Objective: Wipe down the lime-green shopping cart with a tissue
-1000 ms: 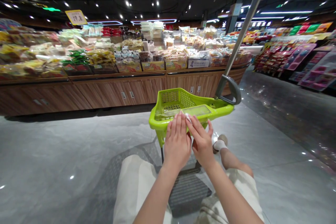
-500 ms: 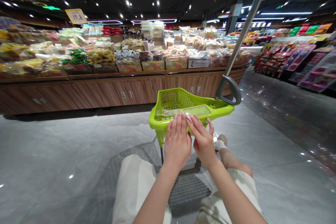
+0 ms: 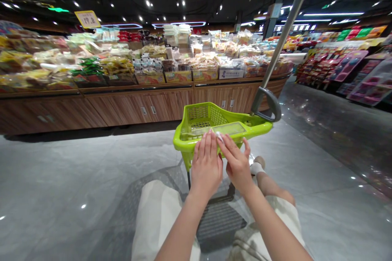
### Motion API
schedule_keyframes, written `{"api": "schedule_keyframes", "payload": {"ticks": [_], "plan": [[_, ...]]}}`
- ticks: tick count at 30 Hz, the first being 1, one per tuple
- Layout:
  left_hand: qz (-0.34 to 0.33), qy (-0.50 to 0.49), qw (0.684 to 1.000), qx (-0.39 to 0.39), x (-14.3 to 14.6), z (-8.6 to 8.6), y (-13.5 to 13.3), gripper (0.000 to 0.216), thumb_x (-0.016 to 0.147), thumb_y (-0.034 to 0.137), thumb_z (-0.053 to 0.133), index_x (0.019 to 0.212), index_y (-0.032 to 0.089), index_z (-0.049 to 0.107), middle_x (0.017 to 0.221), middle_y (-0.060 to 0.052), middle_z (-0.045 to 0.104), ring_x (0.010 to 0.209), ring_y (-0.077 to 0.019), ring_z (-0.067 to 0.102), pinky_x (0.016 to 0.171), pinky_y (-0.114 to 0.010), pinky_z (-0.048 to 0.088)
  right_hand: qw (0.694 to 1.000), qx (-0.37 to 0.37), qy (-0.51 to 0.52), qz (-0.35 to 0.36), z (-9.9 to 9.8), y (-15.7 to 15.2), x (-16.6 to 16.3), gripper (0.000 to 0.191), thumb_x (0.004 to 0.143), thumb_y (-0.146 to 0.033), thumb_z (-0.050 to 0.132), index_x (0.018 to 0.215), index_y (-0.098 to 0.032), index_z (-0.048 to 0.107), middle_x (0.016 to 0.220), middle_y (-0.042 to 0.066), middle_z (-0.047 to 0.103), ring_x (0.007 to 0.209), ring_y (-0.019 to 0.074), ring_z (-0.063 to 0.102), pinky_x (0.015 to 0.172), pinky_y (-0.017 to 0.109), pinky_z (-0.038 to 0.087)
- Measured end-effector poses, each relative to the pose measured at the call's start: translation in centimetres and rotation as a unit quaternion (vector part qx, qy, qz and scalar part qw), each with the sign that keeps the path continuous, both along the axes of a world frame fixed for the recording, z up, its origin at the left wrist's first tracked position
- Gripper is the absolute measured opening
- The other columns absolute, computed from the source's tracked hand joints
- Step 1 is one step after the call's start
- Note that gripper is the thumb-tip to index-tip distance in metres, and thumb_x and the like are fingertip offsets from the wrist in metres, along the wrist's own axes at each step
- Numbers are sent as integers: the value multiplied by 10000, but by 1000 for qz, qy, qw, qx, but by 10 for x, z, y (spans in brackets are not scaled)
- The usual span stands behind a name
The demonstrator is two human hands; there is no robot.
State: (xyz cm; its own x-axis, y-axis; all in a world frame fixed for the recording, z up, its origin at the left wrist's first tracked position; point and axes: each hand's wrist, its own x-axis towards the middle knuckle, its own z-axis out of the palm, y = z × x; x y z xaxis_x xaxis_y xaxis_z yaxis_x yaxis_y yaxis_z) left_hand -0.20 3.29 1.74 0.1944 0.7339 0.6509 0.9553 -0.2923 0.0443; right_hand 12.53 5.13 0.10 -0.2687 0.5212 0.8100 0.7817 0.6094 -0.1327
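Note:
A lime-green shopping basket (image 3: 180,140) on a wheeled frame stands right in front of me. My left hand (image 3: 206,167) lies flat on its near rim, fingers stretched out and together. My right hand (image 3: 237,163) rests beside it, fingers extended and thumb apart. A small white scrap (image 3: 218,134) shows at the right hand's fingertips, where the two hands meet. A clear flat pack (image 3: 232,128) lies in the basket just beyond the fingers. The basket's grey handle (image 3: 271,104) and its metal pole (image 3: 288,28) rise at the right.
A long wooden display counter (image 3: 137,106) piled with packaged food runs across behind the basket, under a yellow price sign (image 3: 83,19). Racks of goods (image 3: 346,69) line the right aisle. My foot in a white sock (image 3: 256,167) and a dark grille (image 3: 220,220) are below the basket.
Almost nothing has changed. Both hands stay on the basket's near rim, and the right hand has shifted slightly upward.

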Motion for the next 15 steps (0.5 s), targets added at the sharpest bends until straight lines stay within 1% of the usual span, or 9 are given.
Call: {"api": "schedule_keyframes", "payload": {"ticks": [2,4,6,7,8,11,12,13,15], "plan": [[-4,-7,1000,-3,0,1,-1,645,958,250,363,1538,96,128,1584,-109,298,1474,-221,232,1196,-423,241,997,-9,47,-56,-3,7,17,773,775,-3,356,1490,-296,344,1452,80,509,1369,207,439,1178,520,77],[-6,-13,1000,-3,1,2,-1,654,962,259,362,1540,93,107,1582,-115,300,1471,-221,241,1193,-426,246,985,-9,115,-131,-6,15,32,770,765,-15,342,1475,-312,372,1452,72,510,1382,215,421,1162,548,105],[-5,-19,1000,-1,3,2,-1,663,959,258,367,1541,89,96,1580,-120,302,1469,-224,245,1192,-434,247,974,-8,150,-169,-6,16,34,757,774,-28,331,1473,-314,372,1461,72,498,1388,213,412,1153,551,130],[-4,-20,1000,-1,3,2,0,665,958,258,369,1540,88,96,1581,-121,300,1469,-225,244,1191,-437,246,977,-10,144,-160,-5,14,30,750,779,-30,332,1475,-308,368,1466,74,491,1389,211,411,1155,546,125],[-2,-19,1000,-1,4,2,0,664,957,256,369,1539,86,100,1583,-120,294,1470,-226,239,1192,-439,243,983,-12,124,-135,-4,11,22,743,784,-30,338,1477,-298,365,1470,77,486,1387,207,413,1161,537,110],[4,-5,1000,0,3,1,0,637,956,243,363,1533,82,146,1589,-115,282,1479,-227,215,1199,-433,226,999,-3,44,-26,0,-2,-3,723,793,-21,361,1470,-275,377,1449,80,510,1360,189,450,1181,505,53],[6,1,1000,0,2,1,0,627,957,241,361,1529,80,162,1590,-113,281,1481,-226,208,1201,-429,222,1000,-1,29,-7,1,-4,-6,721,793,-19,364,1468,-274,381,1440,79,520,1354,186,458,1184,500,40],[7,5,1000,0,1,1,0,620,959,242,358,1527,77,173,1590,-112,281,1482,-224,204,1202,-424,220,1000,-2,25,-4,1,-5,-6,724,791,-16,364,1466,-278,384,1436,75,525,1353,186,460,1185,500,30],[5,7,1000,-3,0,2,-1,618,964,249,355,1526,70,172,1589,-111,285,1481,-218,206,1202,-413,223,998,-4,54,-41,-1,0,5,734,782,-12,354,1457,-298,399,1436,64,528,1356,194,456,1179,517,19]]}}
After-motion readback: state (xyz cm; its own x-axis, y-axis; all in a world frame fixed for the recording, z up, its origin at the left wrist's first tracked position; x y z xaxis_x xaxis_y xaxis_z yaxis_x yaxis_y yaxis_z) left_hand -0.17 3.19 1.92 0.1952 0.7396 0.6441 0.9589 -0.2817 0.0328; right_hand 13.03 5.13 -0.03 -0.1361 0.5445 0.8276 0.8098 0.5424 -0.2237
